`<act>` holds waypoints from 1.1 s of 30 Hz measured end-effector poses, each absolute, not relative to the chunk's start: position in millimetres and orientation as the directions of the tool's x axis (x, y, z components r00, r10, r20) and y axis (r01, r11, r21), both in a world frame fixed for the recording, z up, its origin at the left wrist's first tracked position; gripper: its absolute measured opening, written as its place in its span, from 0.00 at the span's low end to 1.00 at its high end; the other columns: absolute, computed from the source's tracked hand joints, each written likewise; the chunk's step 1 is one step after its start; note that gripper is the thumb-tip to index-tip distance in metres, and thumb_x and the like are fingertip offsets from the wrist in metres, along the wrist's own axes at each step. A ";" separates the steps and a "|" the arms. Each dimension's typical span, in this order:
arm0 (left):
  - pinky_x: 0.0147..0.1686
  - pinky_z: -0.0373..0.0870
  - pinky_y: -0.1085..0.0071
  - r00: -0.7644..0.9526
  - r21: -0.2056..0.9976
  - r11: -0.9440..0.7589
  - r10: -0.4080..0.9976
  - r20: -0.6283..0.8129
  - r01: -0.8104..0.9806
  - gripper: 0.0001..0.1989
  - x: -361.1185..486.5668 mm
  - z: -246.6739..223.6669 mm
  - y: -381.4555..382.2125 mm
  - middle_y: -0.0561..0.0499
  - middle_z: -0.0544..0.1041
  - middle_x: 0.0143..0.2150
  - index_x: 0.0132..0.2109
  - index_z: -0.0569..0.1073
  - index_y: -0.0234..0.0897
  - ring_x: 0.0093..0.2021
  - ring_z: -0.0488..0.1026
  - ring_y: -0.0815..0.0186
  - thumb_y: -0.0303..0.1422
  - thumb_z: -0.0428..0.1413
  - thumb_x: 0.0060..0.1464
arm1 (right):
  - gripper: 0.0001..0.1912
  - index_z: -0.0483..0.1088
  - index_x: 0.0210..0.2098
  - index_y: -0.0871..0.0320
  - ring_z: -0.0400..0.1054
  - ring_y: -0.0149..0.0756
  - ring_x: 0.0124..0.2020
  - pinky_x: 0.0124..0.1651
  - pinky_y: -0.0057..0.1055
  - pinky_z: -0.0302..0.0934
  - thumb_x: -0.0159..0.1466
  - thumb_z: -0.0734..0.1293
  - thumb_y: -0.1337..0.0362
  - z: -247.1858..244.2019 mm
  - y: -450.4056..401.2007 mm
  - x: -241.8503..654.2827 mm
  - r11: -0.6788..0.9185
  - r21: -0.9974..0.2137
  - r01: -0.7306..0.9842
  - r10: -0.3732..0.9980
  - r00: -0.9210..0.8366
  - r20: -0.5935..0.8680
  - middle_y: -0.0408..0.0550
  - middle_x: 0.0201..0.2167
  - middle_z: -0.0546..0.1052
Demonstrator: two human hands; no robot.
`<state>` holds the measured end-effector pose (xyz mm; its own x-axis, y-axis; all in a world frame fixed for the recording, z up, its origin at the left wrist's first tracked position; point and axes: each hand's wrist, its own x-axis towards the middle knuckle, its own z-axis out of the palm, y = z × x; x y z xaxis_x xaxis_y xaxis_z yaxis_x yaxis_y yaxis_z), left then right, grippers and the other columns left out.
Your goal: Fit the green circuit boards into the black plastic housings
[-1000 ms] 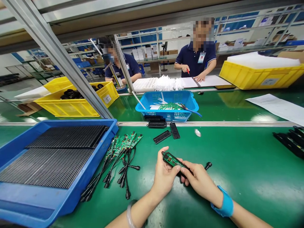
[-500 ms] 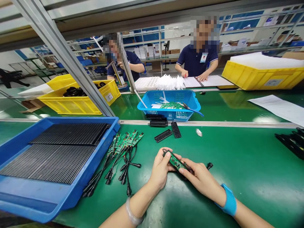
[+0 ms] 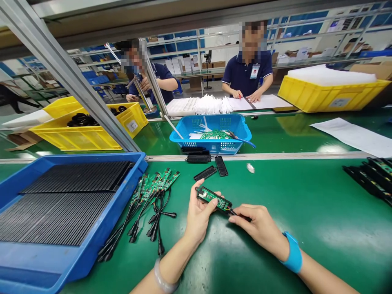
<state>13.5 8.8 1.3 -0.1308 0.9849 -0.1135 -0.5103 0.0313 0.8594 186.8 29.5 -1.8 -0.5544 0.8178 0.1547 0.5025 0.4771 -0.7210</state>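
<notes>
My left hand (image 3: 197,216) grips a black case with a green circuit board (image 3: 216,199) lying in it, the thumb on the board's face. At the case's right end, my right hand (image 3: 259,224) pinches the black cable (image 3: 235,212) where it leaves the case. Left of my hands lies a pile of green circuit boards (image 3: 157,181) with black cables and plugs. Several black cases (image 3: 205,173) rest on the green table beyond my hands, in front of a blue basket (image 3: 211,143).
A blue tray (image 3: 70,271) of black strips stands at the left. More cases with boards (image 3: 370,179) lie at the far right, near a white sheet (image 3: 355,136). Yellow bins (image 3: 330,96) and two people are across the table. A metal post (image 3: 82,90) slants at the left.
My right hand has moved off the board's face onto the cable at the case's end. My left hand has shifted left and the board shows more fully. The whole view has shifted slightly.
</notes>
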 end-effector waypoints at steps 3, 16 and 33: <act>0.42 0.71 0.66 -0.121 0.861 0.017 0.988 -0.091 -0.508 0.37 15.7 1.6 7.5 0.50 0.78 0.37 0.60 0.52 0.45 0.40 0.77 0.62 0.31 0.63 0.49 | 0.22 0.70 0.23 0.57 0.63 0.30 0.23 0.27 0.28 0.53 0.68 0.58 0.54 -1.9 27.4 186.3 0.463 -0.746 0.479 0.823 -0.545 0.161 0.44 0.21 0.71; 0.42 0.72 0.65 -0.100 0.879 -0.023 0.995 -0.029 -0.475 0.40 11.5 6.6 5.5 0.48 0.79 0.38 0.63 0.49 0.45 0.40 0.76 0.60 0.32 0.63 0.49 | 0.28 0.74 0.28 0.60 0.64 0.29 0.21 0.27 0.25 0.56 0.68 0.52 0.49 -3.1 28.0 183.8 0.216 -0.918 0.333 0.799 -0.600 -0.030 0.43 0.18 0.71; 0.49 0.70 0.62 -0.120 0.909 -0.118 0.990 0.076 -0.399 0.28 13.3 -4.0 3.7 0.45 0.79 0.41 0.57 0.56 0.38 0.43 0.77 0.62 0.30 0.59 0.53 | 0.13 0.63 0.42 0.55 0.57 0.30 0.23 0.28 0.26 0.50 0.69 0.53 0.55 -3.6 21.1 178.4 0.236 -0.926 0.293 0.846 -0.531 0.048 0.37 0.22 0.63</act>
